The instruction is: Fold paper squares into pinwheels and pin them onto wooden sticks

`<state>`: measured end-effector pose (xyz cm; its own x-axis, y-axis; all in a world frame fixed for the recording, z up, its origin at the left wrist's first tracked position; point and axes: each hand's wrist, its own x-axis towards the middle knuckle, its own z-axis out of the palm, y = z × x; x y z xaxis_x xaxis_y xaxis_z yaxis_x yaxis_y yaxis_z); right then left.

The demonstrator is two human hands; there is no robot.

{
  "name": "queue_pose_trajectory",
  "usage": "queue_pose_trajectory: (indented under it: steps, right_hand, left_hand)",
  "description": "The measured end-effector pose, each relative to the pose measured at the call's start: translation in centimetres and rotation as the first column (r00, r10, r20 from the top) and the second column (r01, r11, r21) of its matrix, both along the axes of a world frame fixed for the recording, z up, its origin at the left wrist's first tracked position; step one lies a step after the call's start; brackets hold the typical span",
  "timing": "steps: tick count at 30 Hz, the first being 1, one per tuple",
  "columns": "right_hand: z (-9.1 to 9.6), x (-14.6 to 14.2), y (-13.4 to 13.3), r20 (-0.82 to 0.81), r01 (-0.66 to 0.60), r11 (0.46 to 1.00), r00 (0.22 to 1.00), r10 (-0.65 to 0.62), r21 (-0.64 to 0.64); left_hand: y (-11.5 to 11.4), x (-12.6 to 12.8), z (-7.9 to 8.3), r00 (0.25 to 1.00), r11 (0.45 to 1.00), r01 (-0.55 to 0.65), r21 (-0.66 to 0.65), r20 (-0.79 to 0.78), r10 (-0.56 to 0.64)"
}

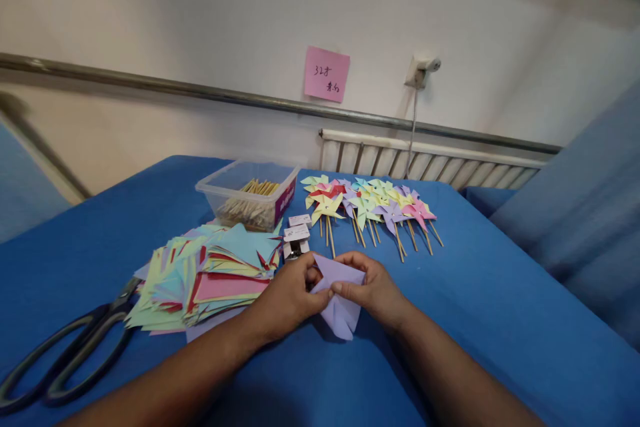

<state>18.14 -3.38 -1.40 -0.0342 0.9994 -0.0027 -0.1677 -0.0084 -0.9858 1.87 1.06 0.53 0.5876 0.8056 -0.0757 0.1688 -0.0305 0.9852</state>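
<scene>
A lilac sheet of paper, partly folded, lies between my two hands over the blue cloth. My left hand pinches its left side with thumb and fingers closed. My right hand grips its right edge, thumb pressed on the paper. Just behind my hands sits a small stapler.
A heap of cut coloured paper squares lies to the left, with large black scissors at the near left. A clear plastic tub of wooden sticks stands behind. Several finished paper pinwheels on sticks lie in a row at the back.
</scene>
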Motion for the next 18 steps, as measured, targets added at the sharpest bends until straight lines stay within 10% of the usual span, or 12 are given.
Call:
queue_pose_trajectory:
  steps: [7,12,18]
  right_hand:
    - [-0.5,-1.4,0.5,-0.019,0.202,0.979,0.979,-0.202,0.006]
    - [-1.0,-2.6,0.6,-0.126,0.411,0.911,0.904,-0.409,-0.013]
    - [-0.9,-3.0,0.3,-0.143,0.538,0.843,0.835,-0.532,0.003]
  left_hand:
    - [0.0,0.3,-0.1,0.987,0.985,-0.143,-0.092,0.053,0.149]
    - [-0.8,1.4,-0.8,0.888,0.815,-0.127,-0.565,0.301,0.348]
    - [-1.3,1.9,-1.3,0.823,0.690,-0.091,-0.718,0.336,0.458]
